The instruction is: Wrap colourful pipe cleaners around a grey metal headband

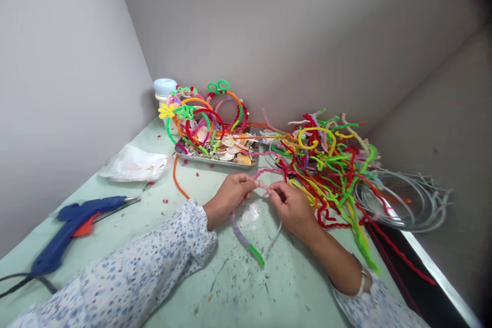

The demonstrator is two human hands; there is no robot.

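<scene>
Near the middle of the table, my left hand [234, 192] pinches a thin headband [241, 236] partly wrapped in pipe cleaner. Its wrapped side hangs below that hand, purple and then bright green at the tip. My right hand [290, 205] is closed on a pink pipe cleaner [263, 186] at the top of the band, close to the left fingertips. Below the right hand the band's other end [274, 236] shows bare and pale. A loose pink length runs up behind the hands.
A metal tray [215, 160] of shells carries several finished headbands [207, 107]. Tangled pipe cleaners [334, 164] and bare bands [407, 205] lie right. At left are a blue glue gun [77, 223], a white plastic bag [134, 164] and a blue-lidded container [165, 87].
</scene>
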